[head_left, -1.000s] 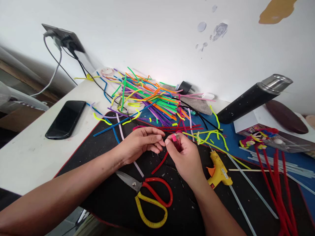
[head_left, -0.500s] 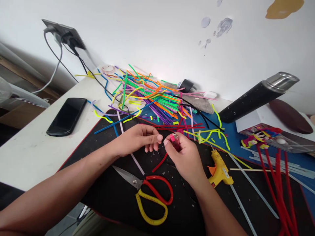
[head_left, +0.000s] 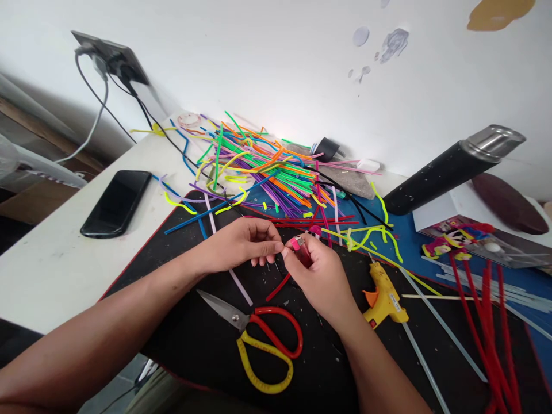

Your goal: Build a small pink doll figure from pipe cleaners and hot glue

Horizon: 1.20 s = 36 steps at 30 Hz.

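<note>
My left hand (head_left: 254, 246) is closed, thumb and forefinger pinched on something too small to make out. Its fingertips touch those of my right hand (head_left: 321, 273), which is wrapped round a red lighter (head_left: 304, 256) with a pink button and a metal top. No flame shows. Beneath the hands, a red pipe cleaner (head_left: 278, 287) and thin wire ends lie over the black mat (head_left: 207, 368). Scissors (head_left: 269, 345) with one red and one yellow handle rest just below, blades pointing left.
A heap of coloured pipe cleaners (head_left: 267, 167) lies along the wall. On the right are a yellow glue gun (head_left: 386, 296), red pipe cleaners (head_left: 489, 333) and a leaning black flask (head_left: 440, 172). A phone (head_left: 116, 204) lies on the left, below a socket panel (head_left: 110, 57).
My right hand has moved slightly left, bringing its fingertips against my left hand's. The lighter has shifted left and tilted with it. The things on the table have stayed put.
</note>
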Available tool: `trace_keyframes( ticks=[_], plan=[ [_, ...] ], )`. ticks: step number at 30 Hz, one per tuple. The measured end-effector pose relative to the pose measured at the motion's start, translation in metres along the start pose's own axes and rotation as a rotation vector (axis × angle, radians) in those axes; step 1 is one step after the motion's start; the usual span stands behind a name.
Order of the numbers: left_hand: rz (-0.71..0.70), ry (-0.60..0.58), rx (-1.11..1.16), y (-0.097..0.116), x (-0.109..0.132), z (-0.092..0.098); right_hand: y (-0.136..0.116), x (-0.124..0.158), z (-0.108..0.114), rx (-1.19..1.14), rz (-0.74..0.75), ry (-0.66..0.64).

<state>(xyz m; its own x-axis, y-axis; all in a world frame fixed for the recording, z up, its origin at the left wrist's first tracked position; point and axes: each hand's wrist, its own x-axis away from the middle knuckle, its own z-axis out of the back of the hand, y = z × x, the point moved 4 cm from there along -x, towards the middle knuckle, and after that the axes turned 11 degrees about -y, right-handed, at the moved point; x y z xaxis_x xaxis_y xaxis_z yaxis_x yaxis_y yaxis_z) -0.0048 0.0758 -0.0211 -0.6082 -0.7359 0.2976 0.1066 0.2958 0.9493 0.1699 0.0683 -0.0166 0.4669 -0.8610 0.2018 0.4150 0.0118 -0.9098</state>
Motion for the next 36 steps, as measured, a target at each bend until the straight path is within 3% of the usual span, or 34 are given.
trace_keyframes(
  ticks=[8,17,36],
  plan=[
    [-0.034,0.051,0.025,-0.0003,0.0015,-0.0003,0.0016,0.0018,0.0002,-0.065,0.012,-0.032],
    [-0.095,0.145,0.151,0.0023,0.0029,0.007,0.0031,0.0018,0.0074,-0.133,0.008,0.037],
    [-0.096,0.145,0.153,0.0,0.001,0.0067,-0.0044,0.0027,0.0033,-0.083,0.078,-0.01]
  ],
)
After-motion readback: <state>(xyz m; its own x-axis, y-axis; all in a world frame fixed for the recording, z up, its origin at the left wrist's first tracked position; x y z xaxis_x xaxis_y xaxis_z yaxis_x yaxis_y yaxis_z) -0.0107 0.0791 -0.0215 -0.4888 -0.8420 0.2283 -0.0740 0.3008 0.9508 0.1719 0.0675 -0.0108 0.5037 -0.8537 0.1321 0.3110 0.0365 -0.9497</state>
